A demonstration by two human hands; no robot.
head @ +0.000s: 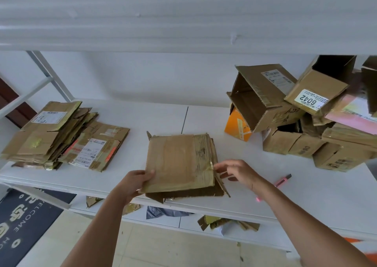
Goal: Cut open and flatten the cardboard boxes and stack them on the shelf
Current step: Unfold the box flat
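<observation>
1. Fingers of the left hand (pixel 136 182) curl round the near left corner of the flattened box (pixel 179 162), thumb on top, lifting that edge slightly off the shelf.
2. Right hand (pixel 236 173): fingers loosely spread and half bent, fingertips at the box's right edge beside a strip of shiny tape; whether they pinch the tape or only touch it cannot be told.
3. Flattened box lies in the middle of the white shelf (pixel 204 120), its near edge overhanging the shelf front; darker loose flaps show beneath it.
4. Pink utility knife (pixel 282 180) rests on the shelf just right of the right forearm, partly hidden by it.
5. Left end of the shelf: stack of flattened boxes (pixel 47 134), with a second flat piece bearing a white label leaning against its right side.
6. Right end: pile of uncut boxes (pixel 306 111), tilted and open, one labelled 6042, an orange box (pixel 237 125) at the pile's left foot.
7. Below the shelf: cardboard scraps (pixel 212 222) on a lower level, dark doormat (pixel 26 215) on the floor at left.
</observation>
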